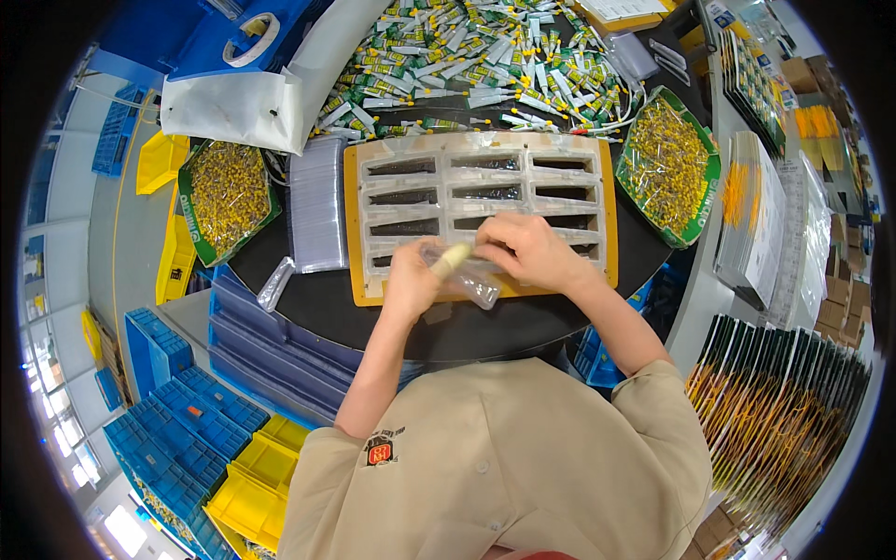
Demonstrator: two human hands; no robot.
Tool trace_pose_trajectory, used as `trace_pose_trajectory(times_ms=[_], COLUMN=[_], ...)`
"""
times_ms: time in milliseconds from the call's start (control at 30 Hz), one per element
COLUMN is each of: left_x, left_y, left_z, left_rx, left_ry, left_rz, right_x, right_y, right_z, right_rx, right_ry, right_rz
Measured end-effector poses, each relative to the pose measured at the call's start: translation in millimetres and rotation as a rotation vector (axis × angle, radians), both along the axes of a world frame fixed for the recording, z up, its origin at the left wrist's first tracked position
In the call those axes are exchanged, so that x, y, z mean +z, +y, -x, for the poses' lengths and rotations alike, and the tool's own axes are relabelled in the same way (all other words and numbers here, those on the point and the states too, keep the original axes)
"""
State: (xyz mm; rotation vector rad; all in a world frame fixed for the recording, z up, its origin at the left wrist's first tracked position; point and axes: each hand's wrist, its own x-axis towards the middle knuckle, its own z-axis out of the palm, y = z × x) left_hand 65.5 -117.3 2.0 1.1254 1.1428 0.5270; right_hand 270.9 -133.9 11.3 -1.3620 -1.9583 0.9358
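A clear plastic blister shell [482, 290] is in my left hand [413, 280], whose thumb wears a pale yellow finger cover. My right hand [528, 250] has its fingers curled and pinched at the upper edge of the same shell; its fingertips are partly hidden. Both hands are over the near rows of a wooden-yellow tray [609, 201], which has several pale-framed slots. Clear shells seem to sit in the slots. To the left of the tray stands a long stack of clear plastic shells [318, 205], with one loose shell [275, 284] at its near end.
Many small green-and-white tubes [467, 61] are heaped beyond the tray. Green-edged boxes of yellow-tipped pieces flank it, a left box [229, 196] and a right box [668, 168]. Blue crates [187, 425] and yellow bins [247, 504] stand low left; stacked printed cards [775, 420] are at right.
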Motion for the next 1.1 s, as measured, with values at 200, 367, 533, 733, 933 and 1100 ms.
trace_pose_trajectory(times_ms=[200, 367, 533, 733, 933, 1100], left_x=[2.7, 7.4, 14.5, 3.2, 5.4, -1.8], left_y=[-19.0, -28.1, -21.4, 36.8, 35.6, 31.3], left_z=[3.6, 1.5, -24.1, -84.2, -105.2, -102.1], left_rx=[-0.087, -0.117, -0.161, -0.118, -0.282, -0.179], left_ry=[0.007, -0.023, 0.008, 0.048, -0.073, 0.031], left_rz=[0.070, 0.239, -0.020, -0.048, 0.064, 0.080], right_x=[-6.7, -16.2, -4.0, 10.4, -9.5, -4.3], right_y=[-18.1, -42.5, -34.8, -13.7, 29.3, 6.9], right_z=[2.6, 6.0, -13.4, -84.7, -116.0, -106.9], right_rx=[-0.163, -0.112, -0.209, -0.132, -0.246, -0.185], right_ry=[-0.093, -0.210, 0.005, 0.197, -0.399, -0.081], right_rz=[-0.194, -0.245, -0.134, 0.060, -0.434, -0.129])
